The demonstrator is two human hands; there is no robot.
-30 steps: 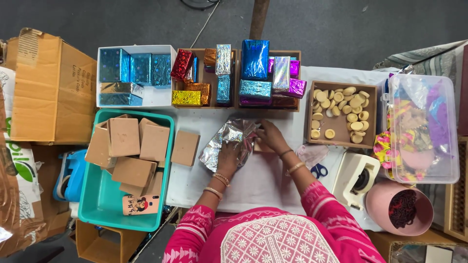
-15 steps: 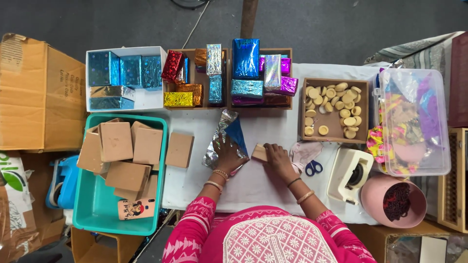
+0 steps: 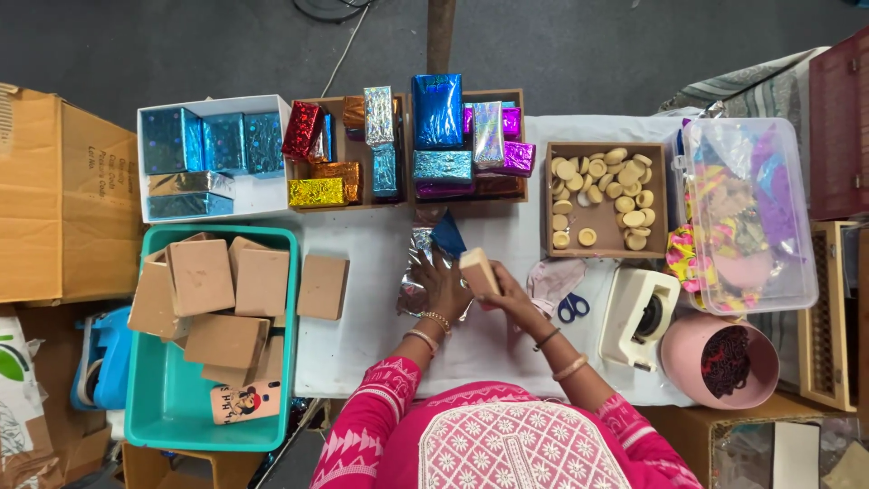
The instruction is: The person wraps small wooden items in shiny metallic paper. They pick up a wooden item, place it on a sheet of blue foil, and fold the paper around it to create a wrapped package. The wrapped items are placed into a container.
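Observation:
My left hand [image 3: 444,282] lies flat on a crumpled sheet of silver and blue foil wrap [image 3: 433,244] on the white table [image 3: 380,335]. My right hand [image 3: 503,288] grips a small tan cardboard box [image 3: 479,270], tilted and lifted just off the table beside the foil. Both wrists wear bangles and my sleeves are pink.
A teal tub [image 3: 172,407] of brown boxes sits at left, one loose brown box [image 3: 323,287] beside it. Foil-wrapped boxes fill trays [image 3: 398,145] at the back. To the right are a tray of round discs [image 3: 599,195], scissors [image 3: 572,308], a tape dispenser [image 3: 638,315] and a pink bowl [image 3: 715,362].
My right hand drew the small tan box out from the foil and lifted it. The foil sheet folded up smaller under my left hand. The view shifted right.

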